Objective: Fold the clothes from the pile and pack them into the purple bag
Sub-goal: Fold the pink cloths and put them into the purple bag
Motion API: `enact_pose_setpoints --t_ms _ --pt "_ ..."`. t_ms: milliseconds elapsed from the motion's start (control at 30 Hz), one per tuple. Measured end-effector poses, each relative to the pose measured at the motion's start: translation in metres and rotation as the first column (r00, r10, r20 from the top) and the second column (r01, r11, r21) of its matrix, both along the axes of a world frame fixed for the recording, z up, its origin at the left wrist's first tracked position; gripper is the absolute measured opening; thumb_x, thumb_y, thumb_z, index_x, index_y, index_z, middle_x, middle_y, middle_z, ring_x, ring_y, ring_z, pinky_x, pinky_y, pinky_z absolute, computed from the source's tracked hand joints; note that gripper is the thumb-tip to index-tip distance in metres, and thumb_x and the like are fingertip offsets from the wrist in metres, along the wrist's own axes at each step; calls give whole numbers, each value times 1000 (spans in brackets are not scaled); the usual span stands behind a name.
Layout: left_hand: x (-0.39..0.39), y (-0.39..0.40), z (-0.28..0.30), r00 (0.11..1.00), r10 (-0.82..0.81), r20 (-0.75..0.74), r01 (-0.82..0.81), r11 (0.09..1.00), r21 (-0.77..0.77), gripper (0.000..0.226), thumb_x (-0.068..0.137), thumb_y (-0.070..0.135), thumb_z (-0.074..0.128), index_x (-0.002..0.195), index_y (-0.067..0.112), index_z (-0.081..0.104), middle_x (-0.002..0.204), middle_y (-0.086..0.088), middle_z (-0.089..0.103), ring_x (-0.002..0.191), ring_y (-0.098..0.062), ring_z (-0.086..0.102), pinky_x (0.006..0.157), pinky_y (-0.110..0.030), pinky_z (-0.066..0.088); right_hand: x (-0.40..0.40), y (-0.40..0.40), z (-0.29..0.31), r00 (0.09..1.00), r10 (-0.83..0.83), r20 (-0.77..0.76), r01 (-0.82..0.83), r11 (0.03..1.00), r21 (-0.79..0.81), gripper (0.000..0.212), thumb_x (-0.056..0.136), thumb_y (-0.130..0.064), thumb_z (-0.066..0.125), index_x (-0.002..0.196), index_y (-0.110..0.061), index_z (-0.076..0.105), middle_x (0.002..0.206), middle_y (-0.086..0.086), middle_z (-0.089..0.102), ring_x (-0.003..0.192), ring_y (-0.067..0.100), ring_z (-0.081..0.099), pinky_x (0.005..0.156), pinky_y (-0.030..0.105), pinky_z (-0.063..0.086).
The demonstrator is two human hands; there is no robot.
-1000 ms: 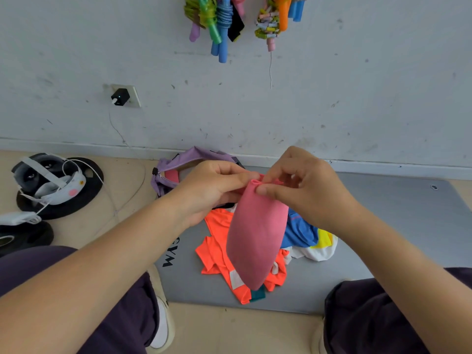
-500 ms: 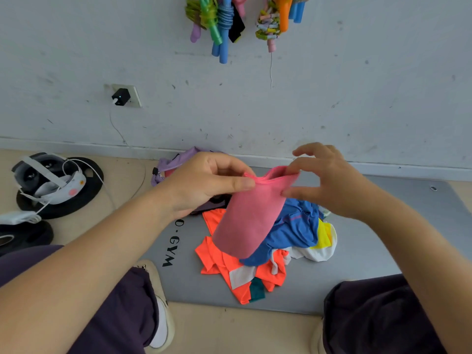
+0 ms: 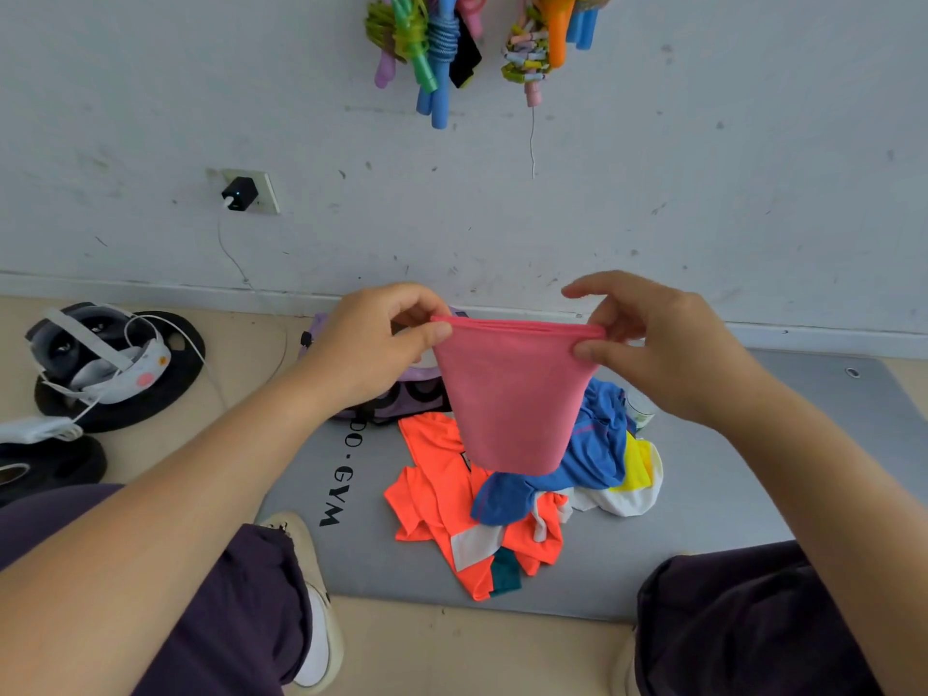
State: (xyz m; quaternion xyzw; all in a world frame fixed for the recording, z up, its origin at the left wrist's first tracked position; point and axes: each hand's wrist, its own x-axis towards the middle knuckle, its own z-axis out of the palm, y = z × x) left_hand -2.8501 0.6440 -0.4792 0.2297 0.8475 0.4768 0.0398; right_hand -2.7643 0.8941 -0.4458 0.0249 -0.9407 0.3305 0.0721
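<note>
A pink garment (image 3: pixel 512 394) hangs in the air in front of me, its top edge stretched flat. My left hand (image 3: pixel 371 344) pinches its left corner and my right hand (image 3: pixel 648 344) pinches its right corner. Below it on the grey mat (image 3: pixel 728 494) lies the pile of clothes: an orange shirt (image 3: pixel 442 494), a blue piece (image 3: pixel 582 454) and a yellow and white piece (image 3: pixel 638 479). The purple bag (image 3: pixel 391 399) sits behind the pile by the wall, mostly hidden by my left hand and the pink garment.
A headset (image 3: pixel 95 359) with a white cable rests on black weight plates (image 3: pixel 165 389) at the left. Skipping ropes (image 3: pixel 432 47) hang on the wall above. A charger (image 3: pixel 240 193) is plugged into a socket. My knees and a shoe (image 3: pixel 311 595) frame the mat's near edge.
My hands have moved apart, the right one going rightwards, and the pink garment's top edge has gone from bunched together to stretched out wide and flat between them.
</note>
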Motion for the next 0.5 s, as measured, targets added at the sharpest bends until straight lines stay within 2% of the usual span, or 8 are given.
enact_pose_setpoints --t_ms 67,133,200,300,367,433,467,500 --pt "1 0 0 999 -42 21 42 999 1 15 92 10 65 87 24 66 89 1 70 85 -19 65 90 -44 54 0 0 -1 999 -2 43 -2 995 102 22 84 -13 72 103 -23 69 87 -6 65 81 11 59 82 24 46" --pt "1 0 -1 992 -99 73 99 995 5 12 96 11 59 91 21 61 94 -3 68 89 -18 62 94 -51 52 -1 1 -1 996 14 89 -22 996 84 6 87 -16 68 91 -20 68 88 -6 67 82 6 60 81 22 47" --pt "2 2 -1 966 -143 213 127 988 88 8 100 14 53 95 19 58 96 -8 68 96 -23 63 92 -48 55 0 3 -1 988 51 149 -26 986 -162 3 91 -17 63 91 -15 65 86 -1 68 81 6 61 80 23 48" --pt "4 7 5 932 -140 335 35 952 303 14 100 17 53 89 22 60 72 10 64 71 -6 62 63 -21 54 1 0 -4 979 75 190 40 840 -540 16 98 -24 53 88 -13 59 73 -2 56 71 9 54 71 26 50" --pt "5 8 11 902 -168 397 -49 875 481 14 98 27 57 87 23 64 72 8 62 64 -6 59 57 -21 48 -1 -4 -5 986 58 159 64 741 -669 19 99 -28 51 87 -15 56 67 -7 54 61 7 52 61 23 50" --pt "6 7 17 796 -341 500 -35 798 601 35 91 51 59 103 20 69 102 1 70 92 -15 67 73 -27 53 -3 -5 -4 994 0 109 79 692 -718 20 100 -30 51 92 -12 57 68 -5 55 58 8 53 55 22 51" --pt "9 7 16 734 -422 533 20 797 604 47 84 59 64 111 21 71 115 0 70 105 -16 67 79 -28 55 -4 -5 -4 996 -39 85 89 686 -722 22 100 -31 51 96 -10 57 71 -2 56 60 9 54 55 24 51" --pt "13 7 12 688 -471 552 99 814 572 50 77 59 73 112 24 73 118 1 71 108 -13 67 81 -26 55 -5 -5 -4 994 -81 68 105 681 -725 25 100 -31 51 100 -7 57 76 3 57 62 11 56 57 26 53"
